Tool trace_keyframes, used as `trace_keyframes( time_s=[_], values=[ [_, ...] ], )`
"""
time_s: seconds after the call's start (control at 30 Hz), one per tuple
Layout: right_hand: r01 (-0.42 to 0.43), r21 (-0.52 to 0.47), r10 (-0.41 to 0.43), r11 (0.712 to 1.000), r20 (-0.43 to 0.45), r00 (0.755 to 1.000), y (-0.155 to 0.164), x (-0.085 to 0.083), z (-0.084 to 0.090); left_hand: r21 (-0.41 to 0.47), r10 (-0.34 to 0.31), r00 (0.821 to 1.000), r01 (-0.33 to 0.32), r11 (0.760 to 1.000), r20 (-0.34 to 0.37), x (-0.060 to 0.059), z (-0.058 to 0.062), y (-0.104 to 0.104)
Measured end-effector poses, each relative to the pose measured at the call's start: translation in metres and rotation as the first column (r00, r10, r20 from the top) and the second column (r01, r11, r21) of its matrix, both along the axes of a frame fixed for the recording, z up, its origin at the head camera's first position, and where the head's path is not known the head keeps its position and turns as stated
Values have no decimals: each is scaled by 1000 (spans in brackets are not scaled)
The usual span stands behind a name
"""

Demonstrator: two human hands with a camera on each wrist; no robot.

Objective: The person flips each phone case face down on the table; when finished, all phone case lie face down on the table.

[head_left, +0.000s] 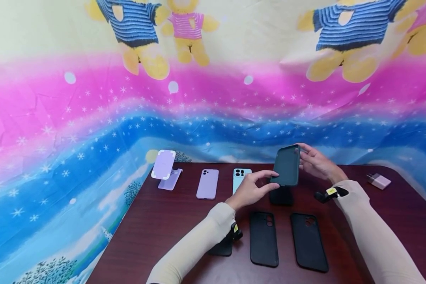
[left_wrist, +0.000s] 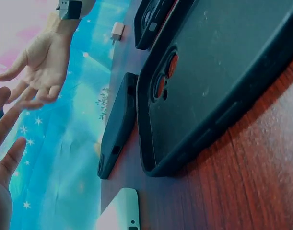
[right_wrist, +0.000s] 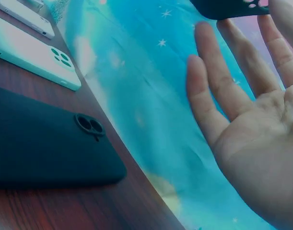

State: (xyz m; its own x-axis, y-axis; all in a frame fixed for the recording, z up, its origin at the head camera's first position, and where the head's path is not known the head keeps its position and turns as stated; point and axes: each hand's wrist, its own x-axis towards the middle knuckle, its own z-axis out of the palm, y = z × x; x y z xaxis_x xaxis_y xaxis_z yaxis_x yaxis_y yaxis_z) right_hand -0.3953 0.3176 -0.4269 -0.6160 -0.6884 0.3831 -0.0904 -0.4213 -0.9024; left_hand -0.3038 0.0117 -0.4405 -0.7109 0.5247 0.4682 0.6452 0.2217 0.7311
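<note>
Holding a dark green phone case (head_left: 286,165) upright above the table (head_left: 170,221), the left hand (head_left: 250,190) is pinching its lower edge; the right hand (head_left: 316,162), fingers spread, is steadying its side. No writing is legible.

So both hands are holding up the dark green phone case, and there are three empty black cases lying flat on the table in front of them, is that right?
Not quite: the head view shows two empty black cases lying flat, not three. The left hand and right hand do hold up the dark green phone case.
</note>
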Motion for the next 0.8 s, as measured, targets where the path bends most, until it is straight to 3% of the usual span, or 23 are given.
trace_keyframes(
  time_s=[0.3, 0.57, 0.8],
  values=[
    [-83, -100, 87, 992, 30, 996, -16, -2, 6, 61, 14, 998, -10, 998, -54, 0, 3, 4],
    [-117, -26, 118, 993, 46, 992, -19, -3, 12, 56, 0, 999, 2, 998, -44, 1, 4, 4],
    [-79, 32, 78, 996, 16, 997, -15, 0, 11, 65, -12, 1000, 14, 998, -22, 0, 2, 2]
  ],
)
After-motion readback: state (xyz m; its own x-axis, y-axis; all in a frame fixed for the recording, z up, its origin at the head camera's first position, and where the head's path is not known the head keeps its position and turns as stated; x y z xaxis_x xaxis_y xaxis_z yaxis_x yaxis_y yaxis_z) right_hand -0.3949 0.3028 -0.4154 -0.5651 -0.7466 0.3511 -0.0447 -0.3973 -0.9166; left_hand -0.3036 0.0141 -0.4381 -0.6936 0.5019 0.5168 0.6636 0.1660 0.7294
